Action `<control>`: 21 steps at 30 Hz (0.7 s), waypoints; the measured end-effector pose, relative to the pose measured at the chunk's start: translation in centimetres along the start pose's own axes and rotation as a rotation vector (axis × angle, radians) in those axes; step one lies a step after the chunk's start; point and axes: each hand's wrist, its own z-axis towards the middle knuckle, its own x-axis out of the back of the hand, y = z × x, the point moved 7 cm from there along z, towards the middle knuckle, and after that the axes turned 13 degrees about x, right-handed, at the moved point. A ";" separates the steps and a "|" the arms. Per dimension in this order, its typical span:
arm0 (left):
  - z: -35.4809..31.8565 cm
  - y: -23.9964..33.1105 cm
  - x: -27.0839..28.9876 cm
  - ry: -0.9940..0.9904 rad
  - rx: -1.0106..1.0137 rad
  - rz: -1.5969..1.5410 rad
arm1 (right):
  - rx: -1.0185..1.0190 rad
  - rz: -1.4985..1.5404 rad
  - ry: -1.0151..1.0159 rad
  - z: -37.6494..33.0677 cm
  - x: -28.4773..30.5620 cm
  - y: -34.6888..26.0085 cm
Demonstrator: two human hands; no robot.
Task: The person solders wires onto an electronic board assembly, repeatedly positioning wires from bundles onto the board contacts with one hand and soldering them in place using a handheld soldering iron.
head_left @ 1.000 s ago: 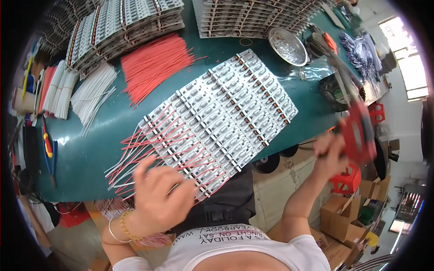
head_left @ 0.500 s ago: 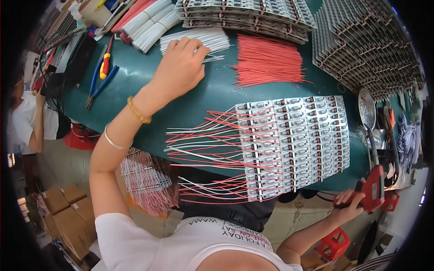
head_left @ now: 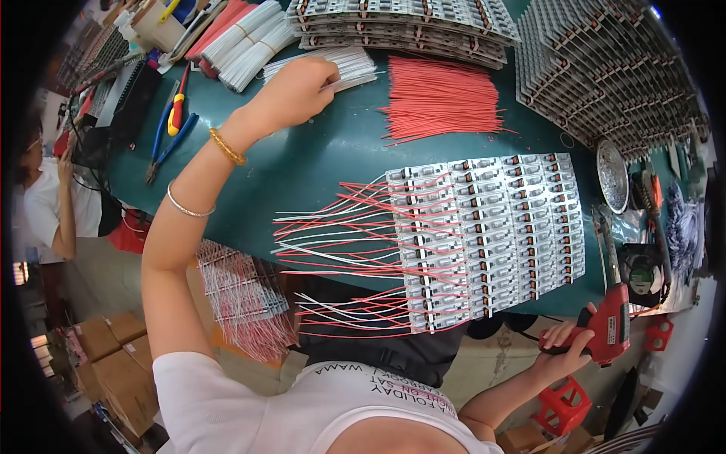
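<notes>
My left hand (head_left: 296,92) is at the near edge of a pile of short white wires (head_left: 354,66), its fingers pinched on a white wire, mostly hidden by the hand. In my right hand (head_left: 563,349) is a red pistol-grip soldering gun (head_left: 609,327), held off the table's right edge with its long metal nose pointing away from me. Between the hands lies a panel of small circuit boards (head_left: 495,238). Red and white wires (head_left: 340,261) trail from its left side. A pile of red wires (head_left: 442,98) sits right of the white pile.
Stacked circuit board panels (head_left: 408,23) stand at the back, with more (head_left: 605,76) at the back right. Blue-handled pliers (head_left: 168,140) lie on the left. A metal dish (head_left: 612,178) is at the right edge. A wired panel (head_left: 246,299) hangs below the table's front edge. A person (head_left: 57,200) is at far left.
My left hand has drawn slightly left and its fingers have closed at the white wires. My right hand has moved a little left with the soldering gun, which now points more straight away.
</notes>
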 end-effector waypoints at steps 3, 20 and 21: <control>-0.1 -1.0 0.5 -0.014 0.107 -0.016 | 0.000 0.018 -0.002 -0.2 -0.1 0.1; 2.6 7.6 6.8 -0.313 0.080 0.741 | -0.059 0.097 0.134 -2.0 2.8 1.2; 2.0 8.4 6.4 -0.359 0.060 0.862 | -0.054 0.152 0.091 -2.1 2.7 1.4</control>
